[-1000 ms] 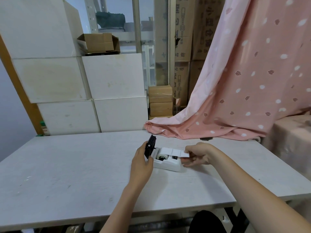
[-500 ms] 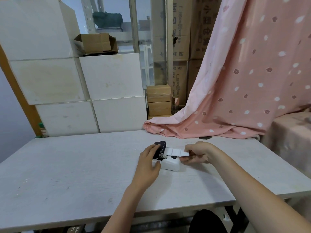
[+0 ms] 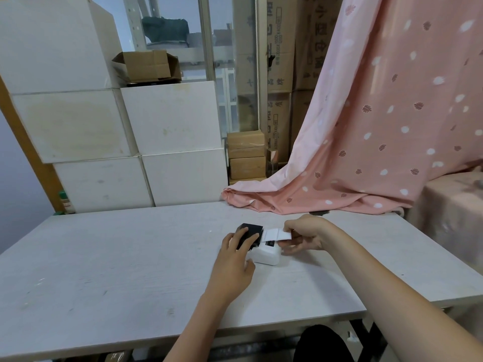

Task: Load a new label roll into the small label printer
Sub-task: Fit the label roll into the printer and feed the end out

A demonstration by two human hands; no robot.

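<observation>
A small white label printer sits on the pale table. Its black lid lies down over the body, and my left hand rests its fingers flat on top of that lid. A white strip of labels comes out from under the lid toward the right. My right hand pinches the free end of the strip between thumb and fingers, holding it level just above the printer. The roll itself is hidden under the lid.
White boxes are stacked behind the table's far left edge. A pink spotted cloth hangs at the right and spills onto the table's far edge. Brown cartons stand behind it.
The black lid went from standing upright to lying down over the printer under my left hand. My right hand kept hold of the label strip in the same place.
</observation>
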